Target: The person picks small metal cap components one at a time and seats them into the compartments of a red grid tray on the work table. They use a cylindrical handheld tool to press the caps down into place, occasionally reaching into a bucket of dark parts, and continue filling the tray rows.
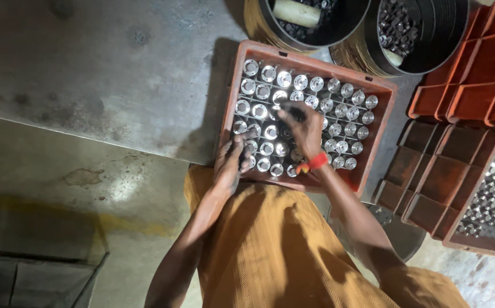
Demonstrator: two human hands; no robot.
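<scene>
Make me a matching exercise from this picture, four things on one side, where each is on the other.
1. left hand
2. right hand
3. black tubs
4. stacked crates

A. beyond the crate's far edge
B. over the middle rows of metal parts
C. on the crate's near left corner
D. at the right of the picture

Pairs: 1-C, 2-B, 3-A, 4-D

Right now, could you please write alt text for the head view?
Both hands, left hand and right hand, reach into an orange crate packed with rows of shiny metal cylinders. Black buckets and more crates stand nearby.
</scene>
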